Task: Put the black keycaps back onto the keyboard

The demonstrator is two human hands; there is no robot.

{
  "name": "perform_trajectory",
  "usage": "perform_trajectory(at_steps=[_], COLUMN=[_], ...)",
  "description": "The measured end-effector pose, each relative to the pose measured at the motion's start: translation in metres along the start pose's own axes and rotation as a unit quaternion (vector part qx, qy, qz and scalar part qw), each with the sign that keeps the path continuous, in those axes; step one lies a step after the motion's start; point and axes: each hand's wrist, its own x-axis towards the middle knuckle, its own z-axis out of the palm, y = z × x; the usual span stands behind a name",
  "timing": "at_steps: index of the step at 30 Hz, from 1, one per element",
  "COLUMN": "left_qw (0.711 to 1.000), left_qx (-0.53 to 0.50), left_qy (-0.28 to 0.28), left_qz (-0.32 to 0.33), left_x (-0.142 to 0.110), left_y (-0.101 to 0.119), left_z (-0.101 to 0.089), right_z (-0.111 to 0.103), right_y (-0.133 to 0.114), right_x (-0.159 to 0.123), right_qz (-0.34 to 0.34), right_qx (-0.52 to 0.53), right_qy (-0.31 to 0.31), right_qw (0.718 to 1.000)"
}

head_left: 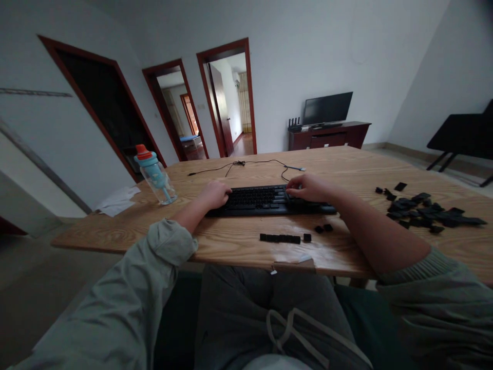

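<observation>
Black and long, the keyboard is lying crosswise on the table before me. My left grip is touching its left end, thumb reaching the top edge; I cannot tell whether it is clamping there, as the other fingers are curling out of sight. My right grip is hovering on or just over the keyboard's right part, fingertips bending close to one another; whether they are pinching anything, I cannot tell. Nearer me, a row of keys is sitting on the wood, with a single key standing just beside its right end. Two keys are lying near my right forearm, and a pile of keys is spreading farther right. Behind the keyboard, a cable is trailing.
</observation>
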Motion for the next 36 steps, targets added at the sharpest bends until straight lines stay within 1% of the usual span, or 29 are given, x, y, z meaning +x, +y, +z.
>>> perform_trajectory(at_steps=[2,3,4,5,6,8,10,14,17,21,24,29,33,36], left_qw=[0.991,0.982,0.973,0.965,0.960,0.959,0.961,0.965,0.964,0.962,0.968,0.978,0.978,0.977], left_qx=[-0.097,-0.145,-0.184,-0.209,-0.219,-0.221,-0.216,-0.215,-0.225,-0.222,-0.186,-0.124,-0.123,-0.123], left_qy=[0.070,0.087,0.091,0.074,0.047,0.009,-0.019,-0.028,-0.036,-0.056,-0.045,-0.022,-0.017,-0.025], left_qz=[0.051,0.078,0.105,0.143,0.168,0.179,0.171,0.147,0.136,0.148,0.163,0.165,0.165,0.175], left_x=[-0.017,-0.029,-0.041,-0.054,-0.066,-0.083,-0.091,-0.085,-0.078,-0.073,-0.071,-0.070,-0.075,-0.077], left_y=[0.020,0.033,0.047,0.062,0.075,0.097,0.108,0.109,0.109,0.113,0.114,0.101,0.094,0.091], left_z=[-0.012,-0.017,-0.021,-0.024,-0.026,-0.025,-0.019,-0.010,-0.011,-0.016,-0.017,-0.014,-0.011,-0.011], right_z=[-0.001,-0.001,-0.001,-0.001,-0.001,-0.001,0.000,0.002,0.003,0.004,0.003,0.001,0.000,0.000], right_y=[-0.001,-0.001,-0.002,-0.002,-0.002,-0.002,-0.002,0.000,0.002,0.005,0.004,0.000,-0.002,-0.003], right_x=[-0.001,-0.001,-0.001,-0.002,-0.002,-0.002,-0.002,-0.001,-0.001,0.000,0.000,-0.002,-0.003,-0.003], right_qz=[0.002,0.000,-0.004,-0.009,-0.013,-0.014,-0.011,-0.005,0.010,0.014,0.017,0.020,0.026,0.021], right_qx=[-0.002,-0.003,-0.002,-0.001,-0.001,-0.002,-0.006,-0.003,0.001,0.009,0.009,-0.006,-0.013,-0.013], right_qy=[0.004,0.008,0.011,0.013,0.014,0.013,0.003,0.001,0.003,-0.003,-0.004,-0.005,-0.008,-0.009], right_qw=[1.000,1.000,1.000,1.000,1.000,1.000,1.000,1.000,1.000,1.000,1.000,1.000,1.000,1.000])
